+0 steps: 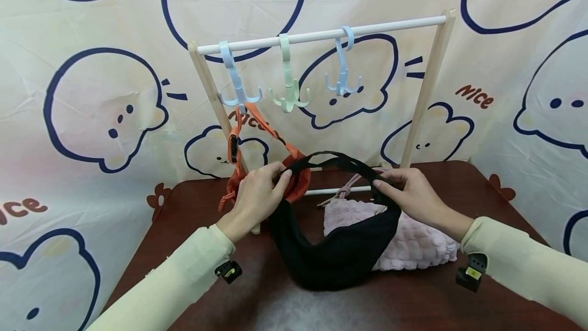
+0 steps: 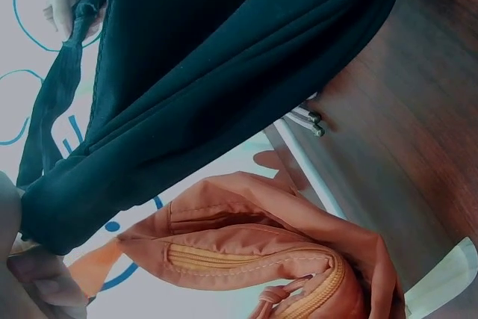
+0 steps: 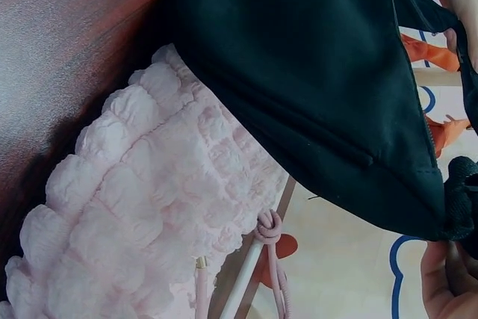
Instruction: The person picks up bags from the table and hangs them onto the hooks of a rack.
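Observation:
My left hand (image 1: 259,191) and right hand (image 1: 415,196) each pinch one end of a black shoulder bag (image 1: 333,270) where the strap (image 1: 337,160) joins it. Between them the strap arches upward and the soft body sags in a curve above the table. Thumbs lie on the near side. In the left wrist view, the left fingers (image 2: 48,282) grip the bag's corner close to an orange zippered bag (image 2: 231,252). The right wrist view shows the right hand (image 3: 448,282) at the opposite corner. Behind the black bag lies a pale pink puffy bag (image 3: 149,184), partly hidden by it.
A rack with a white rail (image 1: 390,26) and wooden posts (image 1: 424,94) stands on the brown table (image 1: 206,290). From it hang a left blue hook (image 1: 236,83), a green hook (image 1: 288,78) and a right blue hook (image 1: 342,68). The orange bag's strap hangs on the left hook.

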`<state>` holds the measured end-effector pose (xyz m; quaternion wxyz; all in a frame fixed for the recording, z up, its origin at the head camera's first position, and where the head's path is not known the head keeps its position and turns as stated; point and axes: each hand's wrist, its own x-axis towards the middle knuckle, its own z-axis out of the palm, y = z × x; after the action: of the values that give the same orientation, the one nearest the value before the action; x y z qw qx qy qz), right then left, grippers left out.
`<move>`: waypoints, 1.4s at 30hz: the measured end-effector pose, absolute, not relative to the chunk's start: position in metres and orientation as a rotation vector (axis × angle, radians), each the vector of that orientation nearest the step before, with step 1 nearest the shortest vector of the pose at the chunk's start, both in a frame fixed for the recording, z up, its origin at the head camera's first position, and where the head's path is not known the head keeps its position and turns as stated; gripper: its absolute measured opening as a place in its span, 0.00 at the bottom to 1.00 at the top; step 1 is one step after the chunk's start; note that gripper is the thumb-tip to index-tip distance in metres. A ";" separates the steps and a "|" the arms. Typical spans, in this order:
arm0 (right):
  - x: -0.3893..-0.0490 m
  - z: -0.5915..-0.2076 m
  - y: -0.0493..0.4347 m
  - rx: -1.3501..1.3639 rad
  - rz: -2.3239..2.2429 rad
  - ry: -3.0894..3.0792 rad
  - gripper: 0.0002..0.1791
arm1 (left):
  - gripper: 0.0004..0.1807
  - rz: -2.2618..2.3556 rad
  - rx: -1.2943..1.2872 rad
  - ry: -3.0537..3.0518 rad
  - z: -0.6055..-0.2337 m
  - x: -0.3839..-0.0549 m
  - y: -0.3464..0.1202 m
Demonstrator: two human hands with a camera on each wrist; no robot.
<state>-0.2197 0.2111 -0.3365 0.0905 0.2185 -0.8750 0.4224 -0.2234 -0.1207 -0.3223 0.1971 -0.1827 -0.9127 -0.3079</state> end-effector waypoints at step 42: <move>-0.225 -0.329 0.206 0.639 1.270 -2.584 0.10 | 0.11 -0.852 -0.516 -2.511 -0.312 -0.225 -0.119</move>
<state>-0.2250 0.2060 -0.3290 0.0957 0.2156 -0.8721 0.4287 -0.2246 -0.1194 -0.3119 0.2183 -0.1864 -0.9072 -0.3076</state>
